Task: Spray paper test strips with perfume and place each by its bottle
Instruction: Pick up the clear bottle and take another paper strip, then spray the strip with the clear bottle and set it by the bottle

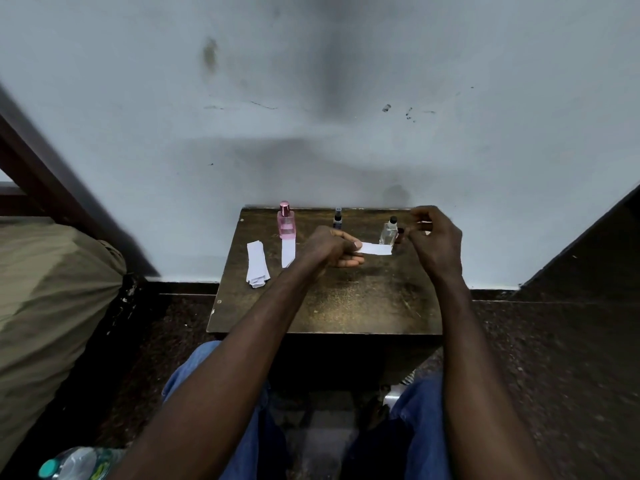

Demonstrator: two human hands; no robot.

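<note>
Head view: a person sits at a small brown surface (346,299) set against a wall
Left hand (329,248): its grip pinches a paper strip (377,249), whose free end reaches just in front of the clear bottle (388,233)
Right hand (437,239): curled beside the clear bottle; I cannot tell whether its grip holds anything
Placed: a laid strip (288,252) lies before the pink bottle (286,220); the dark bottle (337,219) has none
Spare: stack of strips (258,265), far left
Risk: the right hand could tip the narrow clear bottle; a strip dropped between bottles may look matched to the wrong one
</note>
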